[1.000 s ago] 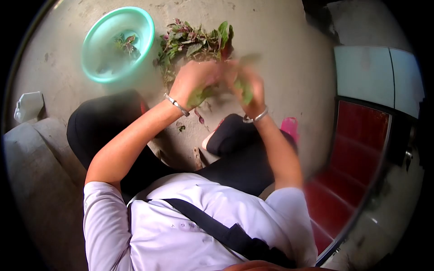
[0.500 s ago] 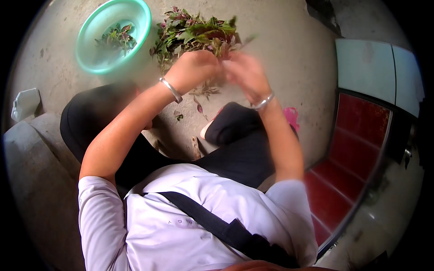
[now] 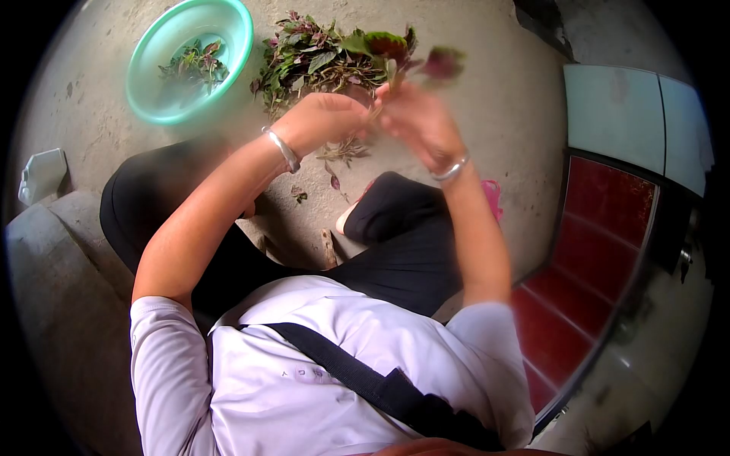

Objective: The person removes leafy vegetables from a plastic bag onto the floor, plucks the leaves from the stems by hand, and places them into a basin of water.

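Observation:
A leafy sprig with green and dark red leaves rises from my right hand, whose fingers are closed on its stem. My left hand is beside it with fingers pinched at the lower end of the same stem. Beyond my hands a pile of green and purple leafy stems lies on the floor. At the upper left, a mint-green basin holds some loose leaves.
Small plant scraps lie on the concrete floor below my hands. A pink object is beside my knee. A white plastic container stands at the left; red tiles are at the right.
The basin and pile sit higher in view than a second ago, and more leaves show in the basin. The blurred leaves at my hands have given way to a sprig pointing up.

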`<act>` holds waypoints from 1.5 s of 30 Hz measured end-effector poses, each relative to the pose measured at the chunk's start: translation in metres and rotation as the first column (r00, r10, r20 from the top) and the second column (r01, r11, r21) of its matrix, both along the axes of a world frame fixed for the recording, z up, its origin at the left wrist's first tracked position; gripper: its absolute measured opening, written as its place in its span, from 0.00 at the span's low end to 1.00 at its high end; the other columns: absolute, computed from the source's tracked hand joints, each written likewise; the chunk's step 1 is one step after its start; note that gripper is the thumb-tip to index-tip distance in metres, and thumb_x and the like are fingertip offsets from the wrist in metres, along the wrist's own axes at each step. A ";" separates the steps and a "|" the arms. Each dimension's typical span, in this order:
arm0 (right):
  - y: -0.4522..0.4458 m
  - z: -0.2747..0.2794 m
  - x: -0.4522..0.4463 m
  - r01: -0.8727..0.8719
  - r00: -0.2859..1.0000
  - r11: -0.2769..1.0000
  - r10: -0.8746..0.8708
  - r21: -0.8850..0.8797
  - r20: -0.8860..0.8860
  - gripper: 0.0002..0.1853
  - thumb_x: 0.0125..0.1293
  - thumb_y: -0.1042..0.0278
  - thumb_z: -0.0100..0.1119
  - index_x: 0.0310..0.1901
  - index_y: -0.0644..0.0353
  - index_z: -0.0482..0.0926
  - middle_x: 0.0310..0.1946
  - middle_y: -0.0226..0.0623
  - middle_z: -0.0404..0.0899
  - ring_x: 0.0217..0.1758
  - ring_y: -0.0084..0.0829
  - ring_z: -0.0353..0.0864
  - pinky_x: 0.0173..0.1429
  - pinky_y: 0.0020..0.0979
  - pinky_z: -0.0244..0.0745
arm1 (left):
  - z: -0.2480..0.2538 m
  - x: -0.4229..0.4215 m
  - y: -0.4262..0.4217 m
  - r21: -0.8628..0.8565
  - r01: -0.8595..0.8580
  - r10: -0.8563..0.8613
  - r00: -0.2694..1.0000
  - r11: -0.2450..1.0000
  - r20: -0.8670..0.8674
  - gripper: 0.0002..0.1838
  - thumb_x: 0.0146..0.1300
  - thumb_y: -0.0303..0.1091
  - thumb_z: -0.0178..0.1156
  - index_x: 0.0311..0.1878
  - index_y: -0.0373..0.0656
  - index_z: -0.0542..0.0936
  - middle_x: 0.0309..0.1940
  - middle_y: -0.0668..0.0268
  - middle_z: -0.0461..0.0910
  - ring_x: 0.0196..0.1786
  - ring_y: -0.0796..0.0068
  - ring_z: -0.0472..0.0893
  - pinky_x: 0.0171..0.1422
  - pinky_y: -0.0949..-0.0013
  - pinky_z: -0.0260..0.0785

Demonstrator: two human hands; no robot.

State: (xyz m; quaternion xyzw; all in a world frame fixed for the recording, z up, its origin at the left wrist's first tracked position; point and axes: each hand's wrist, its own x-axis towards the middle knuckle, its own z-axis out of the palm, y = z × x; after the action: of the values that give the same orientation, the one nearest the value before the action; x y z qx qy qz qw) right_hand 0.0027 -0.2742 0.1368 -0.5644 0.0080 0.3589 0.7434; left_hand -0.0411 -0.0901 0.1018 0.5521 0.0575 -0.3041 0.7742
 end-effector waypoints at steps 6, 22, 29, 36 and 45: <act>-0.003 -0.003 0.000 -0.098 0.871 0.955 0.218 -0.279 0.441 0.08 0.58 0.76 0.55 0.41 0.63 0.74 0.31 0.33 0.76 0.30 0.21 0.75 0.32 0.20 0.70 | 0.009 0.000 0.000 0.077 -0.086 0.090 0.995 0.993 -0.048 0.06 0.58 0.34 0.53 0.32 0.44 0.77 0.22 0.73 0.76 0.24 0.88 0.67 0.30 0.82 0.57; 0.008 -0.004 -0.010 0.226 0.968 0.961 -0.239 0.159 0.073 0.05 0.61 0.72 0.52 0.38 0.61 0.73 0.31 0.33 0.76 0.31 0.23 0.75 0.35 0.24 0.72 | 0.000 0.000 0.013 -0.076 0.086 -0.064 0.963 0.993 0.261 0.05 0.57 0.31 0.51 0.33 0.41 0.74 0.25 0.71 0.73 0.30 0.83 0.71 0.37 0.80 0.64; -0.009 0.008 0.006 0.238 0.892 0.891 -0.044 -0.386 0.450 0.05 0.61 0.73 0.51 0.37 0.64 0.73 0.34 0.34 0.78 0.31 0.21 0.78 0.30 0.20 0.72 | -0.039 -0.040 0.006 0.988 -0.120 -0.830 0.539 0.095 0.145 0.19 0.50 0.37 0.60 0.48 0.46 0.75 0.38 0.62 0.78 0.42 0.60 0.76 0.48 0.63 0.67; -0.011 -0.024 -0.009 0.369 0.523 0.814 0.217 -0.448 0.824 0.02 0.53 0.77 0.55 0.30 0.64 0.75 0.27 0.38 0.76 0.31 0.35 0.76 0.34 0.30 0.70 | -0.021 -0.015 -0.002 0.371 -0.133 -0.081 0.857 0.919 0.508 0.14 0.53 0.34 0.57 0.44 0.44 0.77 0.39 0.56 0.77 0.42 0.56 0.75 0.48 0.64 0.67; 0.003 -0.013 -0.014 0.295 0.529 0.869 0.198 -0.397 0.825 0.04 0.54 0.79 0.57 0.30 0.68 0.72 0.25 0.33 0.71 0.25 0.19 0.72 0.27 0.21 0.68 | 0.008 -0.008 0.005 -0.244 -0.194 0.226 0.968 0.950 0.113 0.17 0.59 0.28 0.52 0.52 0.36 0.70 0.47 0.64 0.75 0.50 0.76 0.73 0.57 0.73 0.63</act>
State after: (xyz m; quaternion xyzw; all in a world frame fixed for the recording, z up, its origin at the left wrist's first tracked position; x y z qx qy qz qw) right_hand -0.0109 -0.2708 0.1234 -0.8348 -0.2459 0.0033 0.4926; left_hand -0.0492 -0.0850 0.1101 0.4689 0.0262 -0.1853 0.8632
